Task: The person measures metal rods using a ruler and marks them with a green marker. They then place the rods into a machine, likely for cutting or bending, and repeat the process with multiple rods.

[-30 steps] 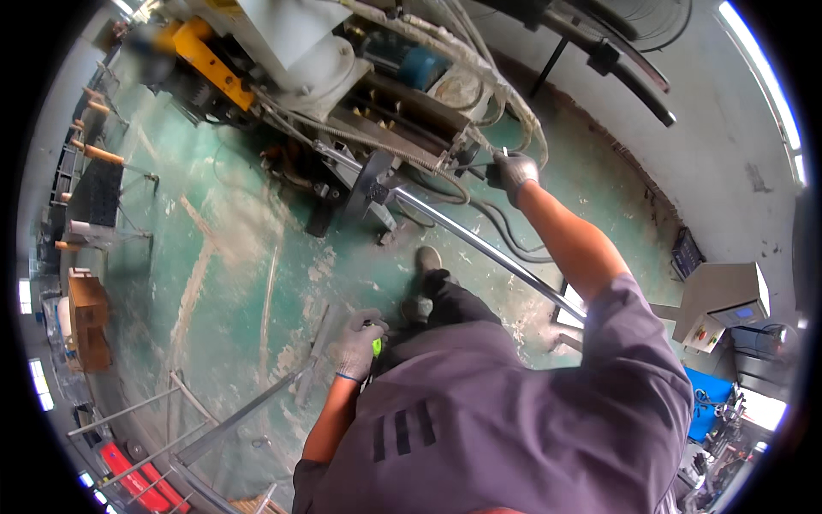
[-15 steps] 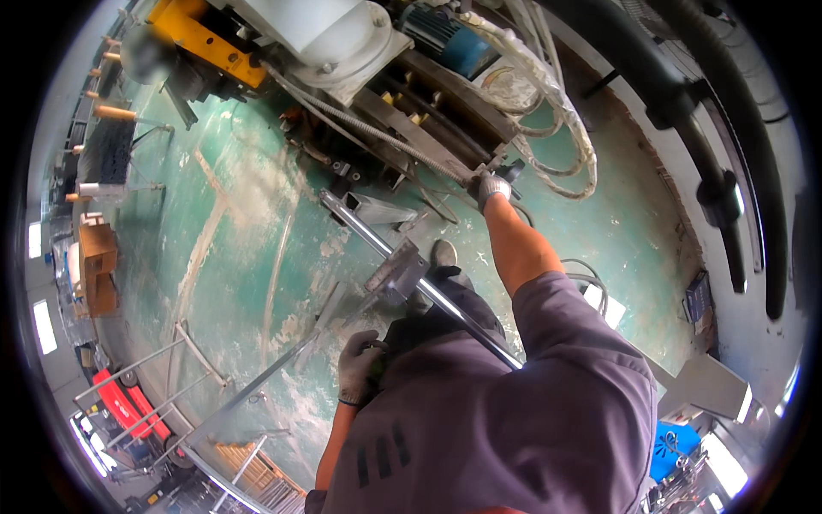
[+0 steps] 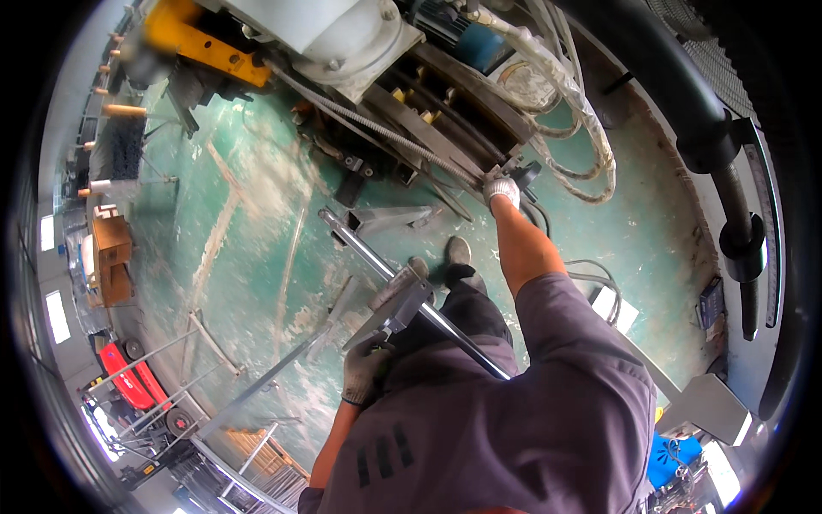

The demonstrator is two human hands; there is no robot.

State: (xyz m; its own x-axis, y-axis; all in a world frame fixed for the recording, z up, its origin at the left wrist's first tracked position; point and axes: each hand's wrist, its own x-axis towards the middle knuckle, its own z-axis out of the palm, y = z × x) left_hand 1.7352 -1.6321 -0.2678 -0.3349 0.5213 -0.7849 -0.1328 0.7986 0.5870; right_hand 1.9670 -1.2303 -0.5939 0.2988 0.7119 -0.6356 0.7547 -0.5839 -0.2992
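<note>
My right hand, in a pale knit glove, reaches out to the near end of the machine bed. Its fingers are closed beside a dark round knob or handwheel; what they grip is hidden. Low by my left side, my gloved left hand has its fingers curled at the lower end of a grey metal block. Something green shows by its palm, too covered to name. A shiny steel bar passes through the block and slants across in front of my body.
A grey machine column stands on the bed, with a blue motor and wrapped hoses beside it. A grey metal bracket is near my shoes. Left are metal rails; black arms hang at right.
The grey block on the bar has tilted, its lower end now at my left hand. The view has shifted a little. My right hand stays at the end of the bed.
</note>
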